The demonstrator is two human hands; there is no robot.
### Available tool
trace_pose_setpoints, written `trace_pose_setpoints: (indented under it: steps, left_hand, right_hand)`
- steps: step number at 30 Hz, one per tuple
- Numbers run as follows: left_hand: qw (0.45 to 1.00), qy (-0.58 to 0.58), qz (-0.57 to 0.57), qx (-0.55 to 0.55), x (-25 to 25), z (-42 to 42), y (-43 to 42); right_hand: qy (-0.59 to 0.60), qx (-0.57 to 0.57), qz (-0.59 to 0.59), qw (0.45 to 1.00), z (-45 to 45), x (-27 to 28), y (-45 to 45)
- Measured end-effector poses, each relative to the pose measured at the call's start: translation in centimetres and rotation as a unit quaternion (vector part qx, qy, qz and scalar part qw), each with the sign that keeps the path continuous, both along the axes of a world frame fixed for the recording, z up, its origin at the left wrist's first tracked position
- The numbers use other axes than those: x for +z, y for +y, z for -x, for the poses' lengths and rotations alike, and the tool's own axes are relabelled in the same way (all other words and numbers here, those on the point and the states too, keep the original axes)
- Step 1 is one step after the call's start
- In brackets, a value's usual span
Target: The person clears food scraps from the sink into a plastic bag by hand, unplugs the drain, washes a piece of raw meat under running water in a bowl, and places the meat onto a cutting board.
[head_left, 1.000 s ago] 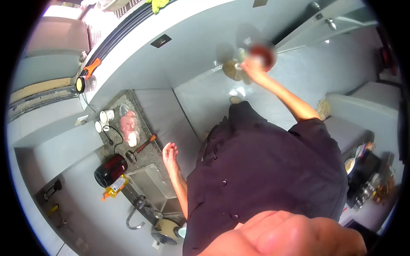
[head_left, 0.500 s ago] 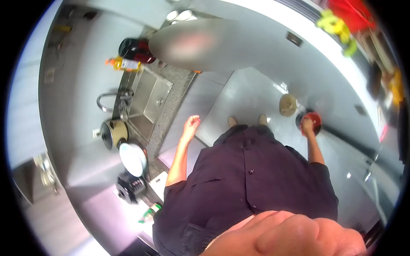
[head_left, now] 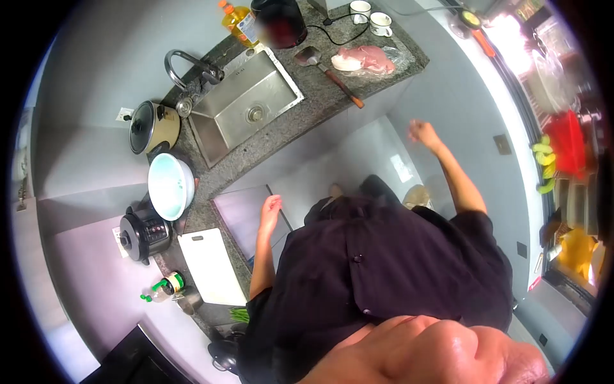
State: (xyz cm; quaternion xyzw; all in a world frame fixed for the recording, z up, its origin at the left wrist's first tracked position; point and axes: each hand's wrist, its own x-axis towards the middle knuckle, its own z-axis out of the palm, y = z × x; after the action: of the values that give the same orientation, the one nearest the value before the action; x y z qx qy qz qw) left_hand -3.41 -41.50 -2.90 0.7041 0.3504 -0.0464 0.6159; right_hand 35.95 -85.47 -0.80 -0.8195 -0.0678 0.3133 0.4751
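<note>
My left hand (head_left: 271, 208) hangs in front of the lower cabinets, beside the counter's edge, its fingers loosely bent and nothing visible in them. To the right, my right hand (head_left: 423, 133) is held out over the floor near the grey wall, fingers partly curled and also without a visible object. Nearest to it on the counter is a piece of raw meat (head_left: 366, 59) on clear plastic wrap. Left of the meat lies a spatula (head_left: 332, 77), its wooden handle reaching past the counter edge. A white cutting board (head_left: 211, 265) rests on the counter closest to my left hand.
The steel sink (head_left: 281, 83) is set into the granite counter. Along the wall stand a rice cooker (head_left: 153, 127), a light blue bowl (head_left: 171, 185), a black pressure cooker (head_left: 146, 235) and an oil bottle (head_left: 240, 24). Two white mugs (head_left: 371, 18) sit at the back.
The view has turned toward the counter, bringing the meat, spatula and cutting board into clear sight. My right hand, earlier over a red round container, is now apart from it.
</note>
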Motion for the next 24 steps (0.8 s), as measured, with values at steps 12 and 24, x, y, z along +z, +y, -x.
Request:
trace_pose_setpoints:
  steps: [12,24]
  left_hand:
    - [0.994,0.027,-0.026,0.103,0.7,-2.4,0.6]
    - [0.971,-0.024,0.034,0.237,0.2,-10.1,-3.1]
  right_hand:
    - [-0.101,-0.042,0.021,0.994,-24.9,-2.6,14.4]
    - [-0.243,0.236,0.173,0.925,-29.0,-3.9,16.4]
